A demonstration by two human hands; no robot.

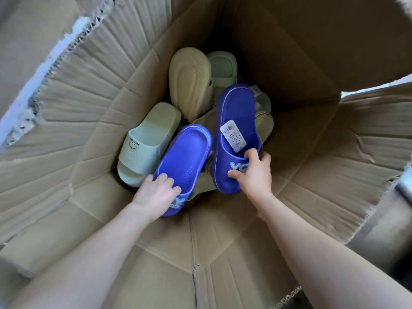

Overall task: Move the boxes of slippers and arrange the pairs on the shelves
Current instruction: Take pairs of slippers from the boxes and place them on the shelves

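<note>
Green slipper (pixel 147 141) beside blue pair (pixel 187 157), beige slippers (pixel 189 83) behind, cardboard box (pixel 89 85) around.

Corrugated cardboard box (pixel 289 63), creased w/ ragged torn edges; blue slippers (pixel 185 159) smooth matt foam; paper tag (pixel 233 136).

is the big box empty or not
Not empty: the cardboard box holds a pale green slipper, a beige slipper and others.
</note>
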